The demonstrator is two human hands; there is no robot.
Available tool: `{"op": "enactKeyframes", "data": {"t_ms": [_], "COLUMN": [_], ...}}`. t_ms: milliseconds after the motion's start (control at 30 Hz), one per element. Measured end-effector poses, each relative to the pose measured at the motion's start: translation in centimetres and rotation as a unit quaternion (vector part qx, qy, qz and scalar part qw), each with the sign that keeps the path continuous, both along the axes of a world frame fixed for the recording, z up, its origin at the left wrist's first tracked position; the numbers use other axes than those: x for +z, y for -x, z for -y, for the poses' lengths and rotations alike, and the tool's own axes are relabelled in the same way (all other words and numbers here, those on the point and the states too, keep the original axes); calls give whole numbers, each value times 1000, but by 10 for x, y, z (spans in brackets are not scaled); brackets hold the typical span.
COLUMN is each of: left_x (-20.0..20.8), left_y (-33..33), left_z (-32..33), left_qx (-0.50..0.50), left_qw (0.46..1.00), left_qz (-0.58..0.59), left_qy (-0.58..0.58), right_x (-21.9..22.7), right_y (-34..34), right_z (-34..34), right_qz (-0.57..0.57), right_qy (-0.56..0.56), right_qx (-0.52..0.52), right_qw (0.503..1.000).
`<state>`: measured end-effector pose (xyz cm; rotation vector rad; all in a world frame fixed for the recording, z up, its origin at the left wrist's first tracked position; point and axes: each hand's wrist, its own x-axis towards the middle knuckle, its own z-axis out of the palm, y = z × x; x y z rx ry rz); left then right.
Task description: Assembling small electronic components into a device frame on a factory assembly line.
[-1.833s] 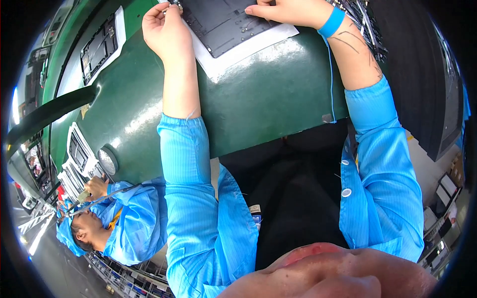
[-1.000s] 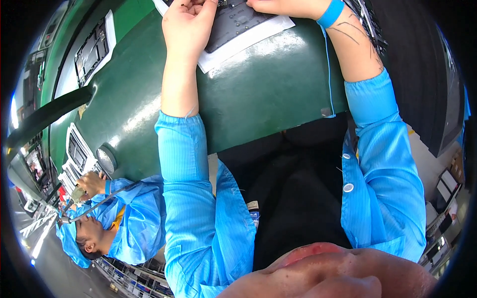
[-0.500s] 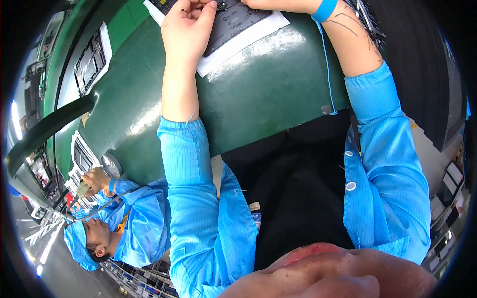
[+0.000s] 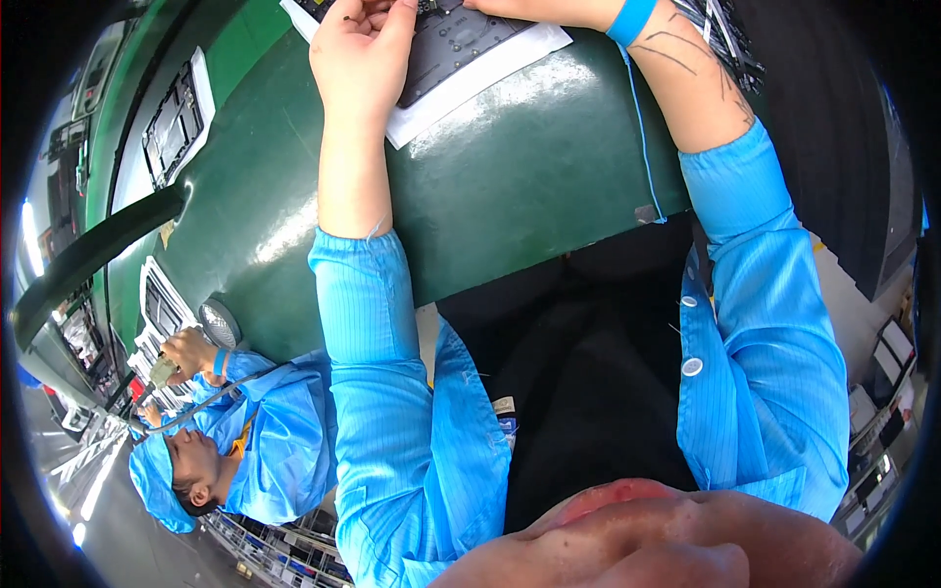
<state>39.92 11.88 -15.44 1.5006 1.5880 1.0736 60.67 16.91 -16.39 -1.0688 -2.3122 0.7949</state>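
At the top edge lies a flat black panel (image 4: pixel 456 59) with small round studs, resting on a white sheet (image 4: pixel 470 93) on the green bench. My left hand (image 4: pixel 365 49) is over the panel's left part, its fingers curled in and the thumb beside them. A tiny dark bit shows by its fingers; what they pinch, if anything, I cannot make out. My right hand (image 4: pixel 539 10) reaches in over the panel's far right part, mostly cut off by the picture's top edge, so its fingers are largely hidden. A blue wrist strap (image 4: pixel 632 20) circles my right wrist.
The strap's thin blue cord (image 4: pixel 642 137) runs down to the bench's near edge. Black strips (image 4: pixel 720 44) lie beyond my right forearm. At left are another black frame on white (image 4: pixel 181 122), a thick dark hose (image 4: pixel 98 245), a round lamp-like disc (image 4: pixel 219 321) and a co-worker (image 4: pixel 265 441) in blue.
My left hand has shifted slightly left and up; my right hand and wrist have also moved a little left. The co-worker's hand and tool have moved slightly.
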Motion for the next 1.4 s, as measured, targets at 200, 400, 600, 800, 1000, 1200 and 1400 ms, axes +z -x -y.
{"op": "enactKeyframes", "data": {"t_ms": [200, 400, 600, 800, 1000, 1200, 1400], "left_x": [-2, -2, 0, -9, -7, -1, -2], "left_y": [0, -1, -6, -1, 2, 0, -2], "left_z": [-3, -4, -5, -7, -5, -5, -6], "left_qx": [11, 12, 29, 1, -4, -3, -17], "left_qw": [1000, 1000, 999, 1000, 1000, 1000, 999], "left_qz": [0, -10, -31, -7, 8, -16, 34], "left_qy": [1, 12, 28, 9, -15, 12, 10], "right_x": [8, 10, 2, 3, 18, 7, -2], "right_y": [-3, -2, -7, -4, -1, -2, 0], "right_z": [0, -2, -4, 0, 2, 1, -1], "right_qz": [41, 38, -17, 67, 33, -53, -147], "right_qy": [17, 53, 64, 54, 114, 44, 95], "right_qx": [-10, -5, -17, -20, -19, -6, -19], "right_qw": [999, 998, 998, 996, 993, 998, 984]}}
